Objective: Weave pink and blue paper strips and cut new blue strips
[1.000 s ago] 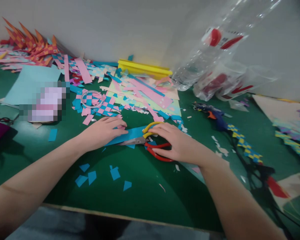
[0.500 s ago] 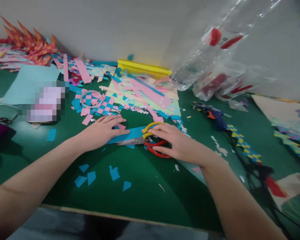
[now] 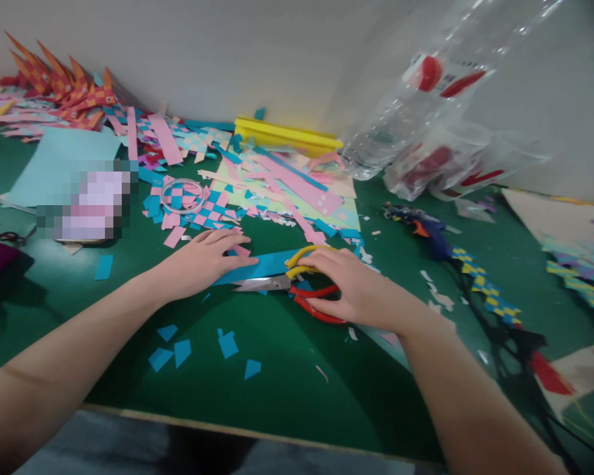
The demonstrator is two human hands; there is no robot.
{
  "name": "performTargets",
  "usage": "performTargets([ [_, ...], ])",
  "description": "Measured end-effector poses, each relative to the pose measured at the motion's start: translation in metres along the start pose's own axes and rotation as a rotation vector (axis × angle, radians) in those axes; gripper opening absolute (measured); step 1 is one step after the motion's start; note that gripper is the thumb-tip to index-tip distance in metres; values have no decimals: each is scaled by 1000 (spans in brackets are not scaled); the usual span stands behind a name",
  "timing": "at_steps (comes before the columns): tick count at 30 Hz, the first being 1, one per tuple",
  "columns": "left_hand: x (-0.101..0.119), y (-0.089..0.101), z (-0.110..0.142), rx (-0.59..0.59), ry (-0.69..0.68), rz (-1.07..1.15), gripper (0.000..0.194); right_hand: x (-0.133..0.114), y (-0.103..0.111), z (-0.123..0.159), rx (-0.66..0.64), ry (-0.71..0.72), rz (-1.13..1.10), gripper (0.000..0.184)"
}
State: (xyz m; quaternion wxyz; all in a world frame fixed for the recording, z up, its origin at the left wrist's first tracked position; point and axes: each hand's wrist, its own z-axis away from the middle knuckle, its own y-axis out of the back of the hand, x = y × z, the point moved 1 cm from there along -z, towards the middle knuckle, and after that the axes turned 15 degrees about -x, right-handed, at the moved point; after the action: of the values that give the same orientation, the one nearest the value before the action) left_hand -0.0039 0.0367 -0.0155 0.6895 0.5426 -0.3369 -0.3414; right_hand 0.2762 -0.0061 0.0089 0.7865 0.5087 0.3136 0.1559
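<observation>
A blue paper strip (image 3: 272, 262) lies on the green table between my hands. My left hand (image 3: 205, 260) lies over its left end, with the thumb stretched along the strip and the fingers bent toward the paper scraps. My right hand (image 3: 354, 287) grips scissors (image 3: 264, 284) with one yellow and one red handle. The blades point left, just below the strip's near edge, and look nearly together; whether they touch the paper I cannot tell. Several small blue paper scraps (image 3: 228, 343) are scattered nearer the table edge.
Behind my hands spread pink and blue paper pieces, a round ring (image 3: 182, 196) and a yellow folded strip (image 3: 287, 136). A phone (image 3: 92, 206) rests at left. Plastic bottle (image 3: 386, 142) and cups (image 3: 468, 161) stand at right, near a woven paper piece (image 3: 485, 284).
The scissors have shifted slightly right and toward me, and their handles are spread wider. My left hand stays on the blue strip.
</observation>
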Motion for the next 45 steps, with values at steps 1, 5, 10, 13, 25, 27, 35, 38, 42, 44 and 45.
performTargets([
  [1, 0, 0, 0, 3, 0, 2, 50, -1, 0, 0, 0, 4, 8, 35],
  [5, 1, 1, 0, -1, 4, 0, 48, -6, -2, -2, 4, 21, 31, 33],
  [10, 0, 2, -1, -11, 3, 12, 46, -16, -3, -4, 6, 10, 62, 32],
  [13, 0, 3, -1, -3, -2, 40, 44, -19, -4, -4, -5, 3, 90, 34],
  [25, -3, -1, -3, 31, -28, 70, 44, -17, -10, -5, 19, 60, 115, 41],
  [27, -3, -2, -3, 33, -31, 72, 44, -16, -9, -5, 16, 60, 108, 41],
  [35, -3, -2, -2, 33, -37, 63, 42, -26, -10, -7, 23, 31, 147, 40],
  [38, -4, -2, -2, 43, -49, 64, 39, -32, -11, -7, 4, 41, 179, 41],
  [42, -5, -3, -2, 53, -54, 73, 37, -32, -15, -7, -3, 51, 192, 43],
  [44, -5, -3, -2, 58, -56, 74, 37, -30, -17, -7, 9, 52, 185, 42],
  [45, -6, -3, -2, 58, -58, 73, 37, -29, -17, -8, 20, 58, 181, 42],
])
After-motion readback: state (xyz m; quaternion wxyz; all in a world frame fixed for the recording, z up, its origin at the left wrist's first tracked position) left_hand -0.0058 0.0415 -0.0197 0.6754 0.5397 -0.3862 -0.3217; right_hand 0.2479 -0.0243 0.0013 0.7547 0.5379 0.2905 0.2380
